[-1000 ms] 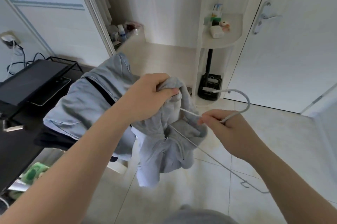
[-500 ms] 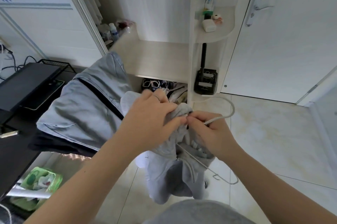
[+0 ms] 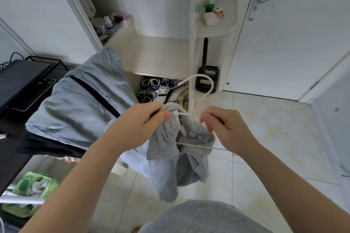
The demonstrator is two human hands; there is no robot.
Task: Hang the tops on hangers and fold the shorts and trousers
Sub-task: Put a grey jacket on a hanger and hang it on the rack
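Between both hands, held up in front of the chest: grey hoodie (image 3: 170,159), bunched, most of it hanging below the hands. Left hand (image 3: 140,124) grips a wad of hoodie cloth at the top, fingers and thumb curled round it, with one white hanger tip poking out at the thumb. Right hand (image 3: 225,128) has its fingers curled and pinches the white wire hanger (image 3: 200,75) at the base of the hook. Hook stands up above the right fingertips. Hanger's bottom bar runs across the hoodie and under the right hand. Left of the left hand: clothes pile (image 3: 79,111), blue-grey piece on top. Beyond the hands: shoes (image 3: 155,85) under a shelf. Right of the right hand: white door (image 3: 293,43).
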